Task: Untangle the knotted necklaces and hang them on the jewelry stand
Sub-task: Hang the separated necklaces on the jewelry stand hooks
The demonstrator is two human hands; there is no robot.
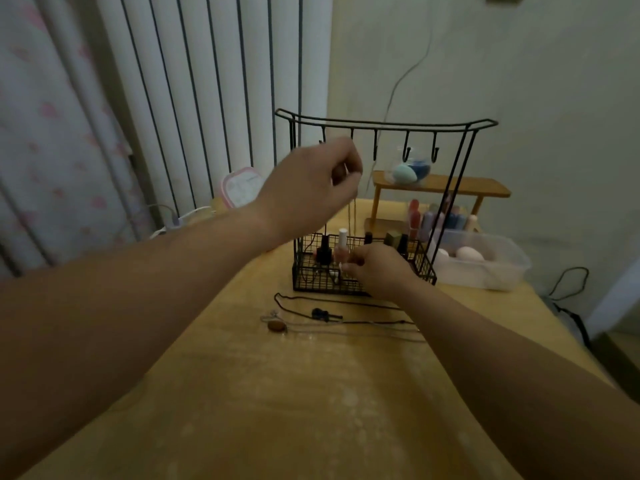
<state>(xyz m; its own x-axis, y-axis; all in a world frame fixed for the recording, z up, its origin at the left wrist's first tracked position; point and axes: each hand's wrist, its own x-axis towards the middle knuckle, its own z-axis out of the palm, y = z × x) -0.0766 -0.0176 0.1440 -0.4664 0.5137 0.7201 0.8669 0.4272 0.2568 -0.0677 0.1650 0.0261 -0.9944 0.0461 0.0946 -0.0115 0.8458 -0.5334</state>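
Note:
A black wire jewelry stand (460, 168) with a row of hooks under its top bar stands on the yellow table. My left hand (311, 188) is raised just below the left hooks and pinches the top of a thin pale necklace chain (352, 216) that hangs straight down. My right hand (377, 268) is low in front of the stand's basket and pinches the chain's lower end. Two more necklaces lie on the table in front of the stand: a black cord (332, 299) with a dark pendant and a thin chain with a brown oval pendant (276, 326).
The stand's wire basket (311, 282) holds nail polish bottles. Behind it a small wooden shelf (485, 187) carries a glass bowl with sponges. A clear plastic box (485, 271) with sponges and bottles sits at the right. Curtains and a radiator are at the left.

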